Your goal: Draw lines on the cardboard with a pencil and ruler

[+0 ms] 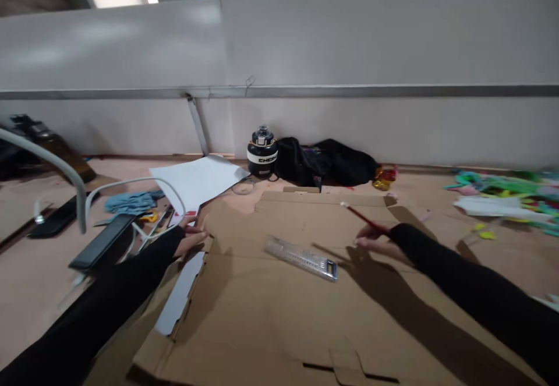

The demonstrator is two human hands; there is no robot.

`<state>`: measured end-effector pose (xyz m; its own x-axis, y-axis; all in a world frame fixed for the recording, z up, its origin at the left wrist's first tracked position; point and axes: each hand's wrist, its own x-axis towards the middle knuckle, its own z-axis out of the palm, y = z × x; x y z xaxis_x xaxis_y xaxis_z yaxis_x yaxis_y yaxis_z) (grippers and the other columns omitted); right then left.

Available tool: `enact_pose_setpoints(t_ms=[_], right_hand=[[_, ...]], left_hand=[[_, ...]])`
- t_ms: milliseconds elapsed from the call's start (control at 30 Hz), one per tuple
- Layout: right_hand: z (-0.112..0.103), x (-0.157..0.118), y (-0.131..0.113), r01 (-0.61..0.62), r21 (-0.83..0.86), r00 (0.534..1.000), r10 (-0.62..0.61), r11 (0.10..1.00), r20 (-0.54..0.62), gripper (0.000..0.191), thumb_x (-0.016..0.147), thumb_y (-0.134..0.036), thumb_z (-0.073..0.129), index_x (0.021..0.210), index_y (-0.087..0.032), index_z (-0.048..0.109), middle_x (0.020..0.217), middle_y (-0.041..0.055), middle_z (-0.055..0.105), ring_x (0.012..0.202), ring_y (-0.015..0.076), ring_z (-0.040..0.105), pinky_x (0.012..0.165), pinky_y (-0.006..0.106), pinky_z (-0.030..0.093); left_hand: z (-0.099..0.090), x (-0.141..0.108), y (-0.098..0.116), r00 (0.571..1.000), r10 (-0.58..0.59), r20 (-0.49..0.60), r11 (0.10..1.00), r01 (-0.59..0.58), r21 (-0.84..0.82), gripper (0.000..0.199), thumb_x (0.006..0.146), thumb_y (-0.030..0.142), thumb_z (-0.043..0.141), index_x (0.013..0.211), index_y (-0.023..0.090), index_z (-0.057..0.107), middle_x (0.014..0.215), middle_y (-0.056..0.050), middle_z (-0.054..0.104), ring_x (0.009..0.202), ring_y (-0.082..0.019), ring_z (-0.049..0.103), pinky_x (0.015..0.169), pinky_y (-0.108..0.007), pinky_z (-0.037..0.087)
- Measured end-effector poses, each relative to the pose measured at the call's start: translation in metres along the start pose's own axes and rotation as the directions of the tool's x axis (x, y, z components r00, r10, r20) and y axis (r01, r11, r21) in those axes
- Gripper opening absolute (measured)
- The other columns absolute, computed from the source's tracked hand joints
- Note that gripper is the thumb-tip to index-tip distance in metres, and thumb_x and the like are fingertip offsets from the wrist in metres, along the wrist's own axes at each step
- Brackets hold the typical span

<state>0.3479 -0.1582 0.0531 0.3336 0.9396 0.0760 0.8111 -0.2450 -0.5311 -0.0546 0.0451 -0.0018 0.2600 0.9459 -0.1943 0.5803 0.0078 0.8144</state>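
Observation:
A large brown cardboard piece [262,310] lies flat across the table in front of me. At its left edge, my left hand [191,239] rests with its fingers bent against the board; whether they hold anything is hard to see. My right hand [378,241] is over the right part of the cardboard, closed around a dark red pencil [364,218] whose pale end points up and left. Between my hands a clear ruler [301,258] lies slanted on the cardboard. A white strip [180,294] shows along the board's left side, below my left hand.
White paper [201,179], a black bottle [262,152] and dark cloth [332,162] sit along the back wall. At left are a blue cloth [133,201], a black case [103,241], a phone [59,218] and a pale cable [81,194]. Colourful scraps [506,185] lie at right.

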Motion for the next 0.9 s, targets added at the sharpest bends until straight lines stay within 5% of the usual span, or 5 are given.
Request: enact_pose_setpoints(t_ms=[167, 433, 667, 900], right_hand=[[0.063, -0.004, -0.063, 0.165, -0.197, 0.964, -0.116, 0.966, 0.24, 0.04, 0.047, -0.052, 0.07, 0.069, -0.021, 0.058, 0.072, 0.0048, 0.063, 0.065, 0.0224, 0.058, 0.057, 0.03, 0.04], [0.063, 0.004, -0.066, 0.107, -0.215, 0.936, -0.026, 0.971, 0.35, 0.036, 0.049, -0.049, 0.068, 0.06, -0.021, 0.048, 0.063, 0.0012, 0.058, 0.063, 0.0208, 0.056, 0.055, 0.028, 0.039], [0.05, 0.001, -0.071, 0.08, 0.072, 0.911, -0.102, 0.994, 0.4, 0.034, 0.06, -0.052, 0.059, 0.057, -0.021, 0.045, 0.05, -0.0025, 0.05, 0.051, 0.017, 0.053, 0.047, 0.027, 0.039], [-0.005, -0.011, -0.097, 0.031, 0.375, 0.976, -0.109, 0.926, 0.189, 0.044, 0.055, -0.062, 0.064, 0.066, -0.021, 0.053, 0.05, -0.0019, 0.055, 0.047, 0.0152, 0.055, 0.045, 0.027, 0.042]], left_hand=[[-0.004, 0.001, 0.019, 0.978, -0.142, 0.151, 0.99, 0.143, 0.008, 0.041, 0.086, 0.039, 0.051, 0.116, 0.013, 0.041, 0.081, -0.003, 0.058, 0.055, -0.009, 0.056, 0.045, -0.02, 0.046], [-0.013, 0.003, 0.013, 0.96, -0.062, 0.274, 0.989, 0.022, 0.148, 0.031, 0.086, 0.041, 0.049, 0.084, 0.011, 0.056, 0.062, 0.003, 0.053, 0.047, -0.007, 0.05, 0.046, -0.02, 0.043], [-0.014, 0.002, 0.022, 0.961, 0.241, 0.136, 0.958, -0.258, 0.126, 0.022, 0.085, 0.033, 0.054, 0.081, 0.012, 0.056, 0.07, 0.002, 0.055, 0.061, -0.01, 0.054, 0.061, -0.026, 0.046], [-0.042, -0.022, 0.063, 0.835, 0.525, -0.165, 0.85, -0.524, 0.05, 0.025, 0.081, 0.037, 0.054, 0.09, 0.014, 0.055, 0.067, 0.001, 0.057, 0.055, -0.009, 0.052, 0.052, -0.02, 0.041]])
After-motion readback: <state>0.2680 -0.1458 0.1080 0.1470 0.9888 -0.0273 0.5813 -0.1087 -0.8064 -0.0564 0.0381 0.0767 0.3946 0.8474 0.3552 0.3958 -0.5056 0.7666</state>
